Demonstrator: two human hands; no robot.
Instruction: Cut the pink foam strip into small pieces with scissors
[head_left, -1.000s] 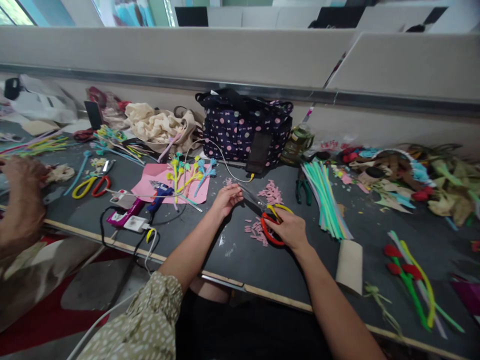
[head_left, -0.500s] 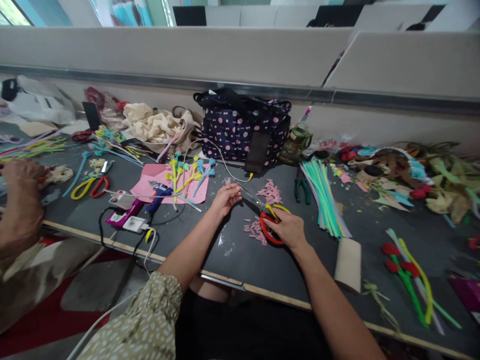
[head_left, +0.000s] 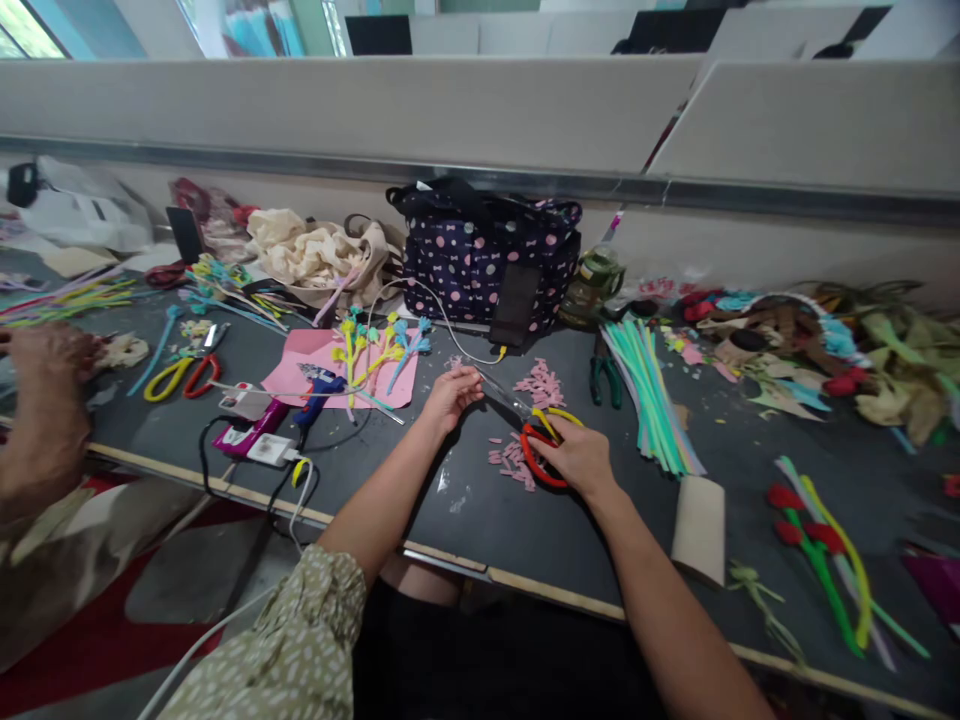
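Note:
My right hand (head_left: 581, 455) grips scissors (head_left: 544, 450) with one red and one yellow handle, the blades pointing up and left. At the blade tips, my left hand (head_left: 454, 395) is closed in a pinch. What it holds is too small to make out. Small cut pink pieces (head_left: 541, 384) form a pile beyond the blades. More pink pieces (head_left: 512, 462) lie scattered below the blades, close to the red handle.
Left of my hands, a pink sheet (head_left: 296, 350) carries yellow and blue pipe-cleaner flowers and a blue glue gun (head_left: 319, 395). A power strip (head_left: 259, 435) trails cables. Green pliers (head_left: 604, 375) and pipe cleaners (head_left: 649, 400) lie to the right. Another person's hand (head_left: 49, 360) works at far left.

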